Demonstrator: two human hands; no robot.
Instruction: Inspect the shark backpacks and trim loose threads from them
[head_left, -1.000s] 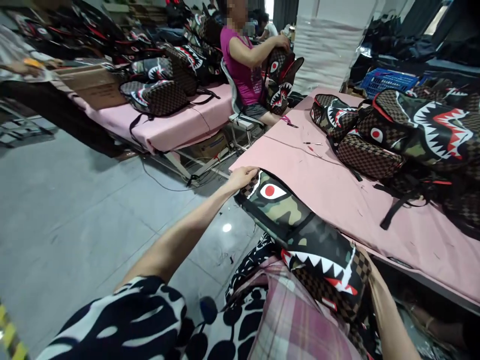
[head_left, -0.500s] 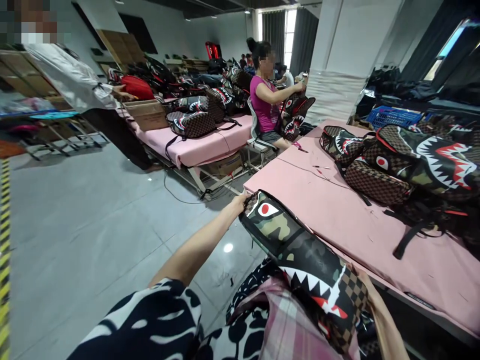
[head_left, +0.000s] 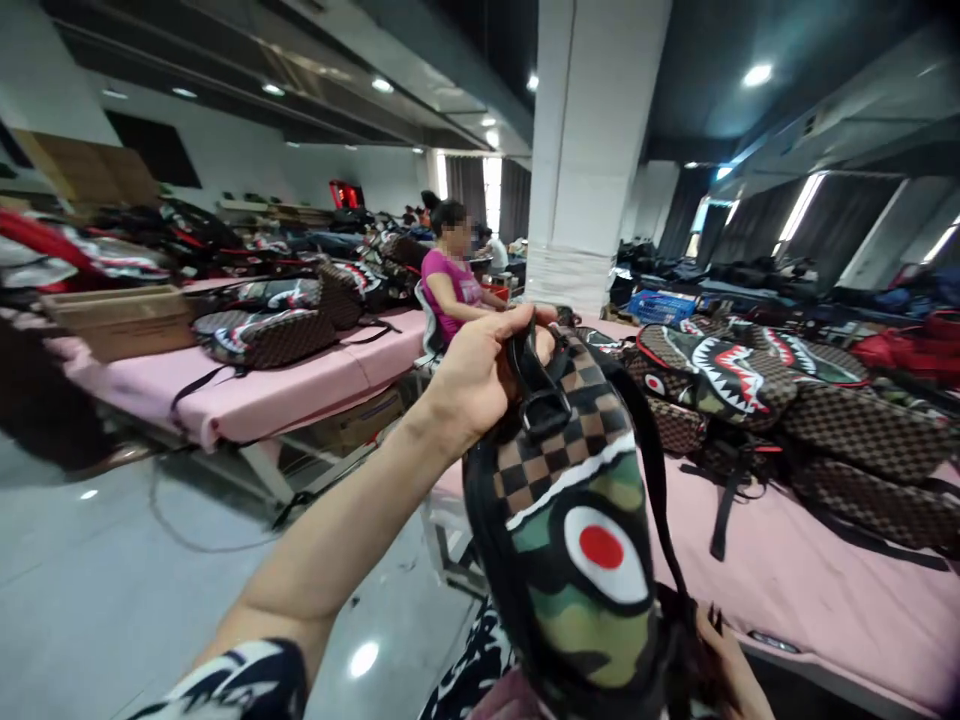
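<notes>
A camouflage and brown-checked backpack [head_left: 581, 610] with a red-and-white eye is held up close to the camera, its side facing me. My left hand [head_left: 491, 365] grips its top by the black handle, fingers wrapped round the loop. Low at the backpack's right edge is my right hand [head_left: 724, 650], partly hidden behind black straps; what its fingers hold cannot be made out. Beside the backpack on the right is a pink-covered table [head_left: 795, 560].
More shark-mouth backpacks [head_left: 720, 375] lie along the right table. Another pink table [head_left: 300, 385] at left bears backpacks and a cardboard box [head_left: 120, 320]. A person in a magenta top [head_left: 450, 290] sits beyond, near a white pillar [head_left: 592, 150].
The backpack has gone from lying lengthwise over my lap to being raised upright. My left hand has moved up to its handle. The view has tilted upward and turned right.
</notes>
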